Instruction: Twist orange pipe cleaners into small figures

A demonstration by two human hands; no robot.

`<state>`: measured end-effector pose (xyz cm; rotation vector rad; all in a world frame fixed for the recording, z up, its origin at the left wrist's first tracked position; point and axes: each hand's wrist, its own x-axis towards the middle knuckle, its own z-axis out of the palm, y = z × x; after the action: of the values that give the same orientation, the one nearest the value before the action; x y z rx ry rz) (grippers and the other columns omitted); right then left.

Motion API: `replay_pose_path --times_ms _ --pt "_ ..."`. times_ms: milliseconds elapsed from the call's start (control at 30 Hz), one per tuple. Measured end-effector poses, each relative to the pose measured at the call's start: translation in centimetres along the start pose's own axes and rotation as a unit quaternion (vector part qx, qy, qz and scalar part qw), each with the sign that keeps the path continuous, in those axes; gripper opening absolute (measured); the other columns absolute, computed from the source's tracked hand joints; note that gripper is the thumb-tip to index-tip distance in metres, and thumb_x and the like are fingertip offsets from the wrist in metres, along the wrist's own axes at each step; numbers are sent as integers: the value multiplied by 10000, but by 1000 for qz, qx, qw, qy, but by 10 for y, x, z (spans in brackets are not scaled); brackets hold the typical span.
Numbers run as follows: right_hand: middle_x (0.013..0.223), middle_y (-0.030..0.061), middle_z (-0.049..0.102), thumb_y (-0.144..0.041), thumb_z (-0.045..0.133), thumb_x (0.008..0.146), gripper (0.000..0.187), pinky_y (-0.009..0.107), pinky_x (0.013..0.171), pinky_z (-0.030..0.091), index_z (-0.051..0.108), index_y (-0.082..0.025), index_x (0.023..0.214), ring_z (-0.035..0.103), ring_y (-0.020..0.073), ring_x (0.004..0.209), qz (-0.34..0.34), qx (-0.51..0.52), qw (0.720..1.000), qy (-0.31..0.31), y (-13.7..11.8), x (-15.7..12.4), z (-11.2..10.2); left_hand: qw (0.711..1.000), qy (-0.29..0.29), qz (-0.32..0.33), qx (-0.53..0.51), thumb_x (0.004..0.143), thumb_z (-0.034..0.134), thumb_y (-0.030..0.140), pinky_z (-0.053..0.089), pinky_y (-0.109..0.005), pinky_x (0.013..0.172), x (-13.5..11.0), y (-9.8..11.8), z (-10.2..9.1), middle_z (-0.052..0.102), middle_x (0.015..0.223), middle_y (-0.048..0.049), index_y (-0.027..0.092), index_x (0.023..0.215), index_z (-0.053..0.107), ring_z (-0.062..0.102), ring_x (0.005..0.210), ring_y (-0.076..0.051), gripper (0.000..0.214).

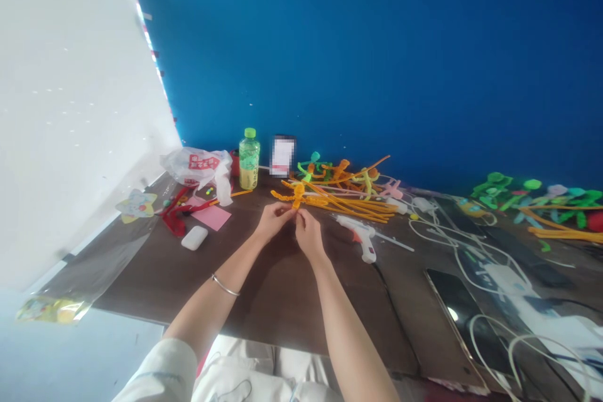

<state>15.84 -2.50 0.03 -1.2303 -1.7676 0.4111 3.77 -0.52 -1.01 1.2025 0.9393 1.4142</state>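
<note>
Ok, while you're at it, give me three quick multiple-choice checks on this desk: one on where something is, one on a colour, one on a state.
1. Where is the glue gun relative to the left hand and right hand?
A) To their right
B) To their left
C) Behind the bottle

2. What colour is the pipe-cleaner figure between the hands?
A) Green
B) Orange
C) Pink

3. How is the bottle standing?
A) Lying on its side
B) Upside down
C) Upright, capped

Answers:
1. A, it lies right of both hands.
2. B, its orange arms and body show at the fingertips.
3. C, it stands upright, its green cap on top.
</note>
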Motion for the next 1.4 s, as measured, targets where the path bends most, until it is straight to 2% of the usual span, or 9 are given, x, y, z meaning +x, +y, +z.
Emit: replay_pose_path --times_ms 267,333,467,533,733,867,1067,1200,1400 --pt "729 60 631 -202 367 807 229 295 657 436 581 -191 725 574 188 665 -25 -43 997 -65 10 3 -9 982 2 89 167 618 702 266 418 -248 622 1 7 -6 611 778 -56 149 702 672 533 683 -131 147" --pt "719 53 632 -200 376 805 224 286 650 441 586 -192 728 574 180 654 -24 -29 998 -55 10 3 -9 988 -28 63 138 645 684 302 402 -234 566 0 10 -9 597 716 -44 142 756 674 507 608 -108 195" --pt "736 44 636 -198 389 807 222 273 638 448 608 -195 770 578 170 658 -32 -4 997 -72 11 2 -9 990 -115 -60 53 686 642 400 357 -215 460 -2 10 -15 508 521 7 106 832 655 454 459 -78 329" --pt "757 47 634 -187 393 804 220 276 645 451 612 -195 782 580 171 677 -43 -12 995 -86 10 1 -9 988 -125 -89 22 664 663 406 368 -209 459 -2 8 -16 513 528 9 100 830 647 462 456 -71 348" --pt "898 71 604 -145 456 761 237 295 733 458 567 -188 967 576 190 838 -94 -33 995 -10 5 0 -13 985 -89 -115 -98 622 707 377 409 -189 498 2 5 -13 578 667 -24 94 849 642 489 509 -49 368" --pt "859 68 589 -201 430 840 159 294 738 436 580 -194 893 560 183 816 -135 -93 986 0 3 0 -12 982 -67 -120 -131 600 730 341 409 -179 501 3 5 -11 580 678 -23 91 812 641 499 536 -49 339" --pt "829 82 625 -222 352 900 261 323 721 379 604 -172 860 544 198 783 -171 -188 967 13 7 -1 -7 981 -43 -132 -136 574 747 329 416 -188 503 2 4 -11 594 684 -28 91 811 647 518 545 -58 351" --pt "800 83 629 -212 323 903 291 321 705 389 609 -168 866 553 195 743 -156 -176 972 5 8 -1 -6 986 -42 -123 -105 572 748 329 420 -192 500 3 4 -13 614 695 -44 84 810 658 530 550 -67 353" --pt "846 67 641 -223 359 882 262 288 731 449 619 -201 898 596 181 789 -110 -56 992 -6 9 1 -10 988 -50 -122 -77 578 749 313 416 -194 477 5 7 -17 614 639 -31 90 801 661 536 533 -76 328"
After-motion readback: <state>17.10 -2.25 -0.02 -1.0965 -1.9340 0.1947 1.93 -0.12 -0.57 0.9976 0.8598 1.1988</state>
